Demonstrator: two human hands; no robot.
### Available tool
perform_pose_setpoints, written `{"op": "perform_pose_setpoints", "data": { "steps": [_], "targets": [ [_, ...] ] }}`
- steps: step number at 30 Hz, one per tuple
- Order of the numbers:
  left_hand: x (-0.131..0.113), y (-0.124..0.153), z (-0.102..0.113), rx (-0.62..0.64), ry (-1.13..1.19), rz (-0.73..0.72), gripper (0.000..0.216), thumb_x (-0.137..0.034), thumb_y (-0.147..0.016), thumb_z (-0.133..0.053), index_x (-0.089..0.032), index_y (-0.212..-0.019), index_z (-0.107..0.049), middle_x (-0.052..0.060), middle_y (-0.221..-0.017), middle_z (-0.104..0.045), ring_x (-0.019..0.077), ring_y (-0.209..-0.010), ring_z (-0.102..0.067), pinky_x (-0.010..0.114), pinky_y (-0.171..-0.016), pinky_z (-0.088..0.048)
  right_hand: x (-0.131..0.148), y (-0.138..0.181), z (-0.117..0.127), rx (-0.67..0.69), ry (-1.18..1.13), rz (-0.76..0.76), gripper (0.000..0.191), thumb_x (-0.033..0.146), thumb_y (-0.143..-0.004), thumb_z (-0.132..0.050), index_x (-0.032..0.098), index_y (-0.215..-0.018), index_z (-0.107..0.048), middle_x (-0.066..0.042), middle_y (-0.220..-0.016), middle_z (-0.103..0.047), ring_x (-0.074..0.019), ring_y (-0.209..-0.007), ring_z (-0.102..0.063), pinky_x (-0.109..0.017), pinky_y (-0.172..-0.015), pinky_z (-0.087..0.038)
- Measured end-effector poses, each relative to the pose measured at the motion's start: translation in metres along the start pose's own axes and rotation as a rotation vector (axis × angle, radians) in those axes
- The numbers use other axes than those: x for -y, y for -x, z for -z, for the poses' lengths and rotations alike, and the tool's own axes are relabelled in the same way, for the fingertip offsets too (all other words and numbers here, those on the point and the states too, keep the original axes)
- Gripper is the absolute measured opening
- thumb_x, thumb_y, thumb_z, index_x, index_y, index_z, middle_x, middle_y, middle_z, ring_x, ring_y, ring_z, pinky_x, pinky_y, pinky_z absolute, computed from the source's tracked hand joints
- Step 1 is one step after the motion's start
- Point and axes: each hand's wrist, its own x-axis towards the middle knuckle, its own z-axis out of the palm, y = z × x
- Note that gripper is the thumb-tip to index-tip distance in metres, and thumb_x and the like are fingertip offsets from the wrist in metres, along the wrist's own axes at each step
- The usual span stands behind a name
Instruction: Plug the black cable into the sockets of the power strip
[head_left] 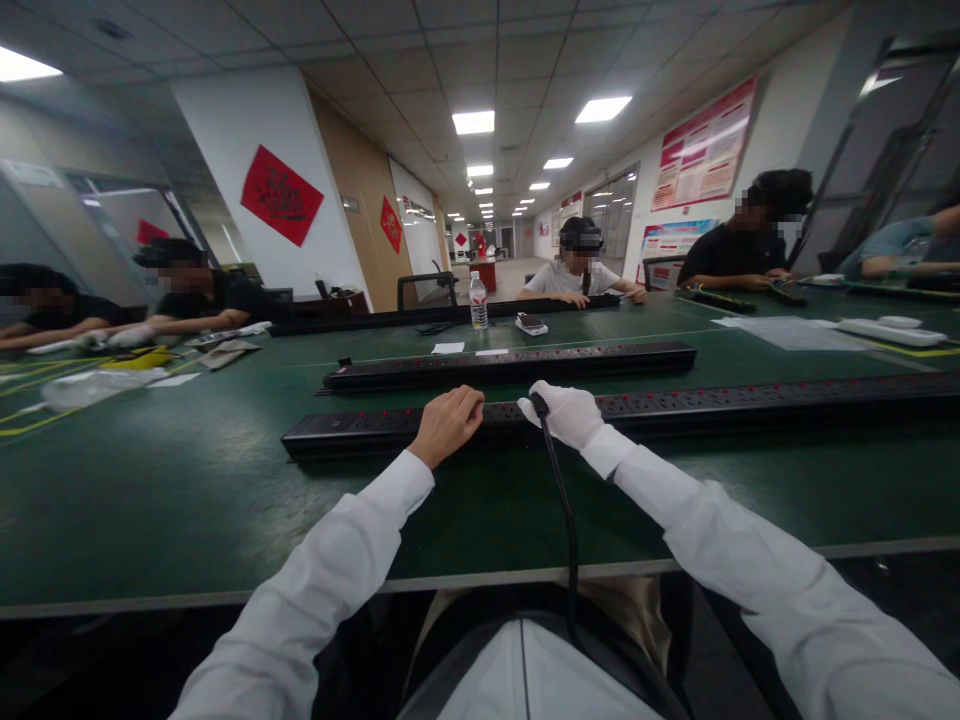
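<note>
my right hand, in a white glove, is closed around the black plug, its cord dropping over the table edge toward my lap. my bare left hand curls its fingers at the near power strip; i can't tell whether they pinch anything. this strip lies lengthwise across the green table, running under both hands, with a shorter strip just beyond it.

Clear plastic bottle near a small device, red poster on white pillar
</note>
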Motion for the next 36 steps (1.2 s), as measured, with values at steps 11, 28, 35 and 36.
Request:
{"op": "perform_pose_setpoints", "data": {
  "steps": [11, 28, 35, 36],
  "targets": [
    [0.0006, 0.0003, -0.0007, 0.011, -0.019, 0.021, 0.012, -0.016, -0.078, -0.043, -0.017, -0.085, -0.052, 0.003, -0.079, -0.057, 0.0143, -0.072, -0.054, 0.025, -0.063, -0.04, -0.0005, 0.0005, 0.0003, -0.001, -0.002, 0.017, 0.046, 0.057, -0.084, -0.028, 0.021, -0.085, -0.056, -0.003, -0.069, -0.065, -0.0144, -0.062, -0.058, -0.023, -0.052, -0.023],
    [0.0002, -0.0021, 0.0019, -0.007, 0.052, -0.003, 0.026, -0.009, -0.069, -0.045, -0.017, -0.093, -0.047, 0.004, -0.08, -0.054, 0.0186, -0.077, -0.051, 0.031, -0.072, -0.042, 0.0002, 0.0004, -0.0003, -0.01, -0.002, 0.003, 0.043, 0.055, -0.084, -0.03, 0.022, -0.086, -0.057, -0.002, -0.069, -0.066, -0.0148, -0.062, -0.059, -0.023, -0.052, -0.023],
    [-0.0002, -0.0032, 0.0024, -0.038, 0.082, 0.001, 0.032, -0.007, -0.067, -0.046, -0.017, -0.098, -0.044, 0.005, -0.083, -0.053, 0.0197, -0.081, -0.05, 0.034, -0.077, -0.042, 0.0009, 0.0006, 0.0009, -0.005, 0.0, 0.003, 0.042, 0.054, -0.084, -0.032, 0.021, -0.086, -0.058, -0.002, -0.07, -0.066, -0.0143, -0.064, -0.059, -0.023, -0.053, -0.024],
    [-0.0001, -0.0032, 0.0023, -0.039, 0.083, 0.0, 0.033, -0.007, -0.067, -0.046, -0.017, -0.098, -0.044, 0.005, -0.083, -0.053, 0.0198, -0.081, -0.05, 0.034, -0.076, -0.042, 0.0008, 0.0006, 0.0011, -0.001, 0.0, 0.003, 0.042, 0.054, -0.084, -0.032, 0.021, -0.086, -0.058, -0.003, -0.07, -0.066, -0.0142, -0.064, -0.059, -0.023, -0.053, -0.024]
  ]
}}
